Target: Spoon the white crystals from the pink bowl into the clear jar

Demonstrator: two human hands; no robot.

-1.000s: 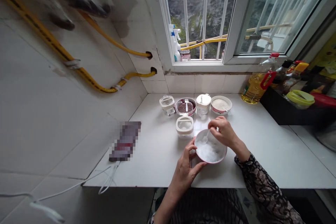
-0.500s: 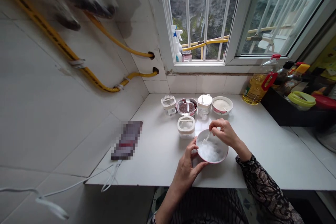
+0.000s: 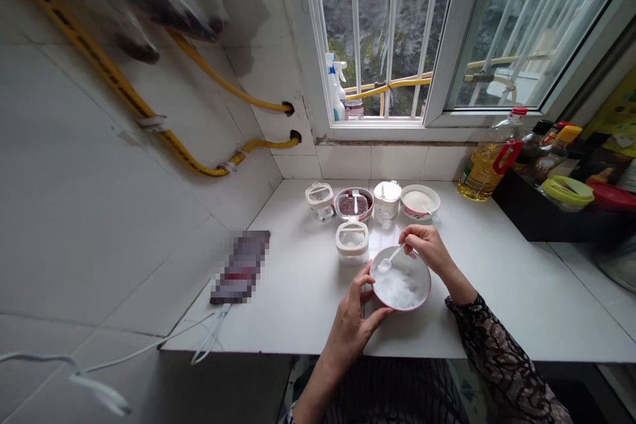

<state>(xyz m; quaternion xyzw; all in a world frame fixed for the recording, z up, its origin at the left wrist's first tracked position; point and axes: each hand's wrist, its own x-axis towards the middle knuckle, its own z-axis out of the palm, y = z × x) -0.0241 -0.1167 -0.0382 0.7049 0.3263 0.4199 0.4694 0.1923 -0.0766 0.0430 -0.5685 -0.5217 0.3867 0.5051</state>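
Note:
My left hand (image 3: pixel 358 311) grips the rim and side of a white bowl (image 3: pixel 422 288), which is tilted toward me on the counter. White grainy stuff (image 3: pixel 399 288) lies in the bowl. Between the fingers of my right hand (image 3: pixel 426 248) is the handle of a small white spoon (image 3: pixel 385 265), its head inside the bowl near the far left wall. Just behind the bowl stands a clear jar with a cream lid (image 3: pixel 352 238).
Farther back are two lidded jars (image 3: pixel 319 197) (image 3: pixel 387 195), a bowl of dark red contents (image 3: pixel 368 213) with a clear lid over it, and a bowl of white grains (image 3: pixel 420 200). An oil bottle (image 3: pixel 481 165) and a black condiment box (image 3: pixel 519 209) stand right; a blurred dark object (image 3: pixel 243 266) lies left.
My right hand has shifted slightly right, and the spoon now slants more, its head moved a little left and up. My left hand keeps its hold on the bowl.

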